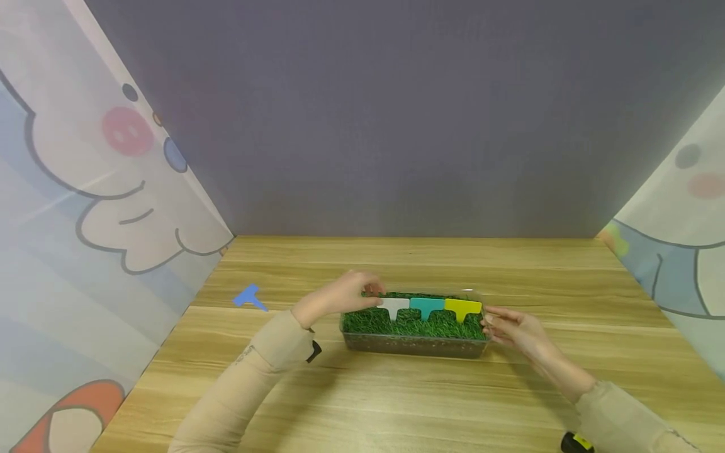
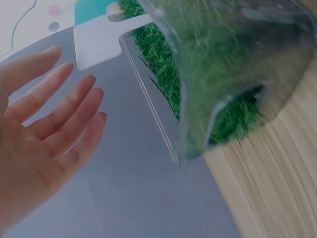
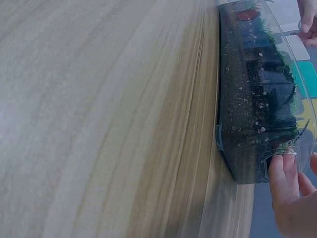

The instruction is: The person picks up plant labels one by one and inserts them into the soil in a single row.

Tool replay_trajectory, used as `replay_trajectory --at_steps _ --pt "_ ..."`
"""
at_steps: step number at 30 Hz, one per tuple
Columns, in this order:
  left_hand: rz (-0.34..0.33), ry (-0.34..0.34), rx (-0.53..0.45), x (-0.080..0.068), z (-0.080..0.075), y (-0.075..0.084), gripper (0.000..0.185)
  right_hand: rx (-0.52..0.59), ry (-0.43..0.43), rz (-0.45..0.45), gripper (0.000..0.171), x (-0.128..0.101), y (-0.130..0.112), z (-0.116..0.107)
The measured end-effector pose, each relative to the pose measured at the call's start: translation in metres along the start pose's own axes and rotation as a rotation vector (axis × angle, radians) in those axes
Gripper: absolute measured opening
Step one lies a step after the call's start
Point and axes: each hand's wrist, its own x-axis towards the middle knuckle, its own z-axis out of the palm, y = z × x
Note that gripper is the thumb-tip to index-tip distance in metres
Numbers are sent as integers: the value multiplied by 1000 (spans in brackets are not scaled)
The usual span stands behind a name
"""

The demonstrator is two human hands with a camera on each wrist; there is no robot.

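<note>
A clear plastic box (image 1: 413, 345) of soil and green grass stands on the wooden table. Three T-shaped tags stick up in a row from the grass: white (image 1: 393, 306), teal (image 1: 427, 306) and yellow (image 1: 463, 307). My left hand (image 1: 345, 292) hovers at the box's left end beside the white tag (image 2: 99, 42); in the left wrist view its fingers (image 2: 59, 114) are spread straight and hold nothing. My right hand (image 1: 510, 327) reaches to the box's right end, and its fingertips (image 3: 282, 173) touch the end wall of the box (image 3: 247, 114).
A blue T-shaped tag (image 1: 249, 297) lies flat on the table (image 1: 396, 402) to the left of the box. Cartoon-printed panels stand at the left (image 1: 85, 220) and right (image 1: 680, 251), with a grey wall (image 1: 396, 126) behind.
</note>
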Motion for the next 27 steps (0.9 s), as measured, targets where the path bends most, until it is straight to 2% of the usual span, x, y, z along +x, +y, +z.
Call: replay_trajectory --at_steps 4,8,16,22,27 --pt "23 26 -18 -10 -4 -4 19 8 -2 2 63 1 1 0" --pt "15 46 -45 -19 -8 -9 18 10 1 6 63 1 1 -1" --pt "-49 87 -107 -41 -13 -24 18 10 1 7 62 0 0 0" --pt "-81 134 -89 -58 -17 -39 13 0 6 14 62 0 -1 1" --pt "-144 158 -89 -72 -20 -49 13 -6 9 19 62 0 -2 1"
